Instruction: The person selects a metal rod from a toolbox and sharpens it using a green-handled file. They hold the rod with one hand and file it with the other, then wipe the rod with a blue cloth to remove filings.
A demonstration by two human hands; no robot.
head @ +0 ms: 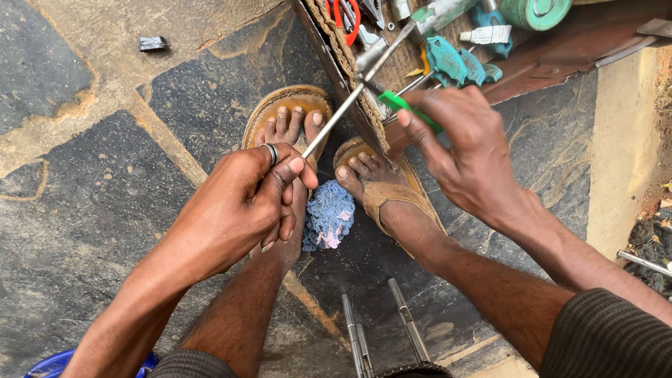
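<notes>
left hand (241, 199) pinching metal rod (353, 98), right hand (465, 150) holding green tool (413, 110)

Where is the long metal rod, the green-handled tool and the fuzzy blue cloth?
metal rod (350, 105), head view, middle of its shaft.
green-handled tool (406, 106), head view, on the green handle.
blue cloth (329, 215), head view, its middle, between the feet.

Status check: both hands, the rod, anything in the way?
Left hand gripping the rod near its low end. Right hand holds a green-handled tool against it. Blue rag lies between the sandalled feet, below the work.

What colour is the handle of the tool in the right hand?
Bright green handle, gripped by the right hand; the head view shows it best.
</notes>
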